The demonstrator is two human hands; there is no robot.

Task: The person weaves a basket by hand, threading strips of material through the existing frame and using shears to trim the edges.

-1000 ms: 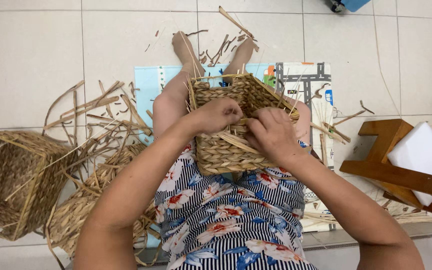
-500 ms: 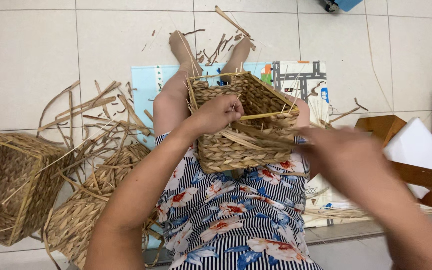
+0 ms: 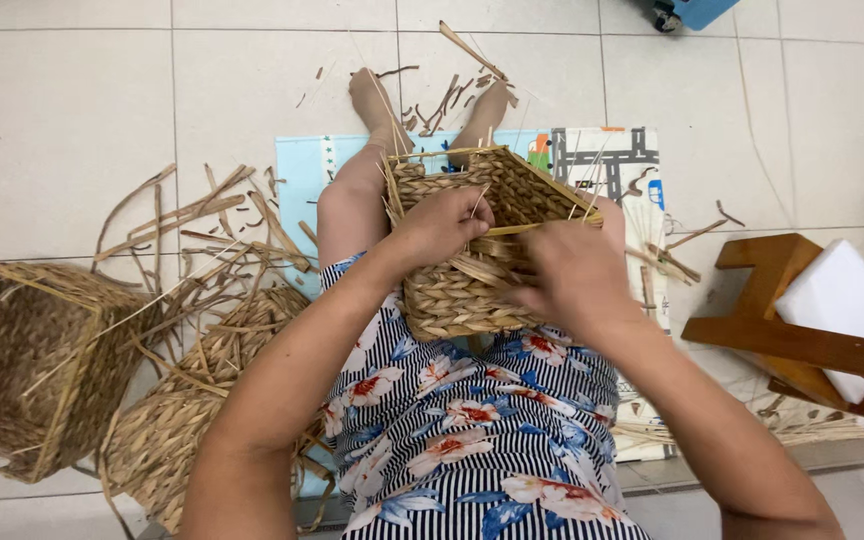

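Woven basket (image 3: 452, 290) sat on lap, under both hands. Left hand (image 3: 439, 228) was curled over the rim, gripping it. Right hand (image 3: 574, 277) was closed against the side, pinching a straw strand (image 3: 487, 268). Finished baskets (image 3: 22, 365) lay well left of left hand.

Single view, head-mounted; it looks steeply down over the person's lap to the tiled floor (image 3: 72, 120); close range, forearms entering from the bottom edge and feet near the top; the woven basket (image 3: 472, 250) sits at centre, the wooden stool (image 3: 782, 330) cut by the right edge; no second view, so nothing is shared.
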